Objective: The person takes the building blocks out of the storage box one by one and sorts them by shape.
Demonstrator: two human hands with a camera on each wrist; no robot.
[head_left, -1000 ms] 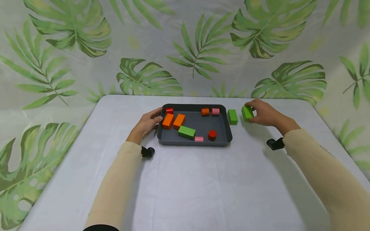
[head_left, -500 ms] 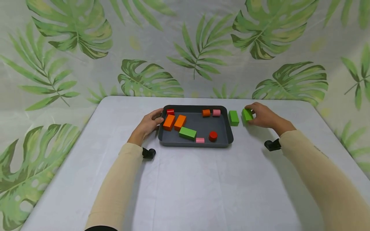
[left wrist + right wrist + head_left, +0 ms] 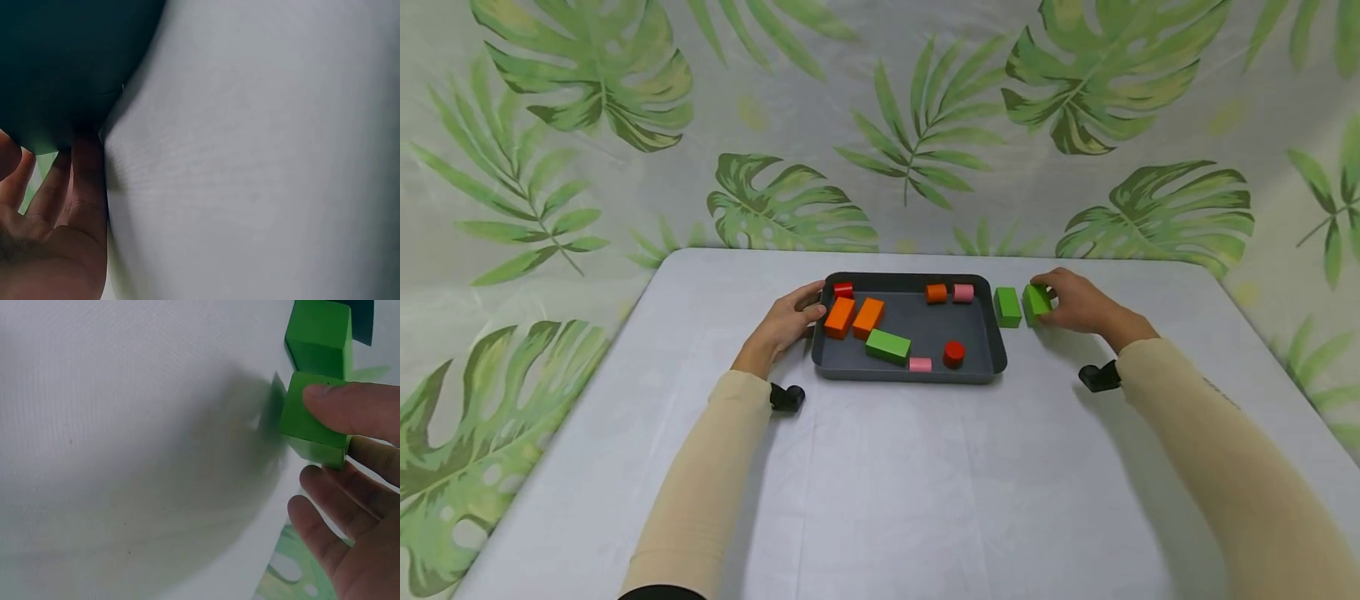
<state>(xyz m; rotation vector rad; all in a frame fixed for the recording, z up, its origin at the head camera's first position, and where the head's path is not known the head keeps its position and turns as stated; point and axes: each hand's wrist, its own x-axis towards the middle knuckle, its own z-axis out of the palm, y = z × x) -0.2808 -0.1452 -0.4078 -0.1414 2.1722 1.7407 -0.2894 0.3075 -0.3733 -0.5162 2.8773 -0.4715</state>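
Observation:
My left hand (image 3: pixel 781 327) rests against the left side of a dark grey tray (image 3: pixel 913 373), its fingers touching the tray wall (image 3: pixel 69 69) in the left wrist view. Beyond the tray's right side, my right hand (image 3: pixel 1078 302) pinches a green block (image 3: pixel 1036 305) between thumb and fingers. In the right wrist view the thumb lies on top of that green block (image 3: pixel 309 415). Just to its left, between it and the tray, a second green block (image 3: pixel 1008 307) stands on the table, a narrow gap apart in the head view.
Inside the tray are two orange blocks (image 3: pixel 840 317), a green block (image 3: pixel 888 347), red cylinders (image 3: pixel 954 354), an orange cylinder (image 3: pixel 936 293) and pink cylinders (image 3: pixel 963 293). A white cloth covers the table (image 3: pixel 887 483). A leaf-patterned curtain (image 3: pixel 917 125) hangs behind.
My right hand has lowered the green block and moved it left, closer to the other green block beside the tray. The left hand keeps its place at the tray.

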